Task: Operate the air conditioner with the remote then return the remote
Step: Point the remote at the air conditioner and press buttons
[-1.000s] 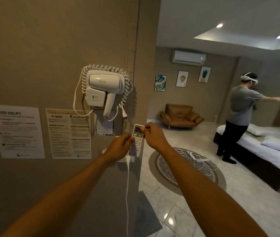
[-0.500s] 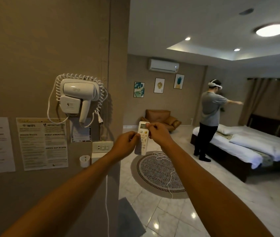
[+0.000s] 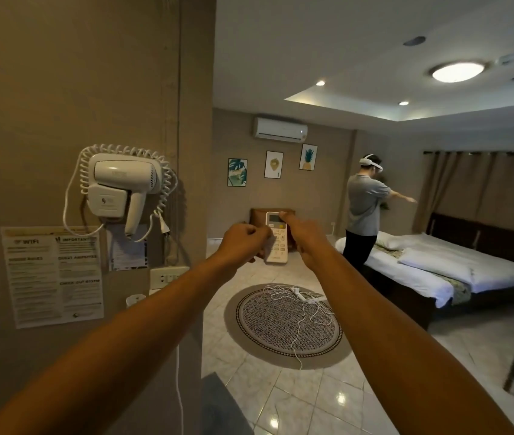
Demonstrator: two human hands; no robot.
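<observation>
A white remote (image 3: 276,238) with a small screen and buttons is held upright in front of me, facing me. My left hand (image 3: 243,241) grips its left edge with curled fingers. My right hand (image 3: 307,235) holds its right side, with a finger on the top near the screen. The white air conditioner (image 3: 279,129) hangs high on the far wall, straight beyond the remote. The remote's lower left part is hidden behind my left fingers.
A wall corner (image 3: 199,183) stands close on my left with a white hair dryer (image 3: 120,186), printed notices (image 3: 53,274) and a socket (image 3: 167,276). A round rug (image 3: 287,324) with tangled white cable lies on the tiled floor. A person (image 3: 365,211) stands by the bed (image 3: 456,271).
Both hands have carried the remote away from the wall on the left and out toward the room. My view has turned right and now faces the air conditioner.
</observation>
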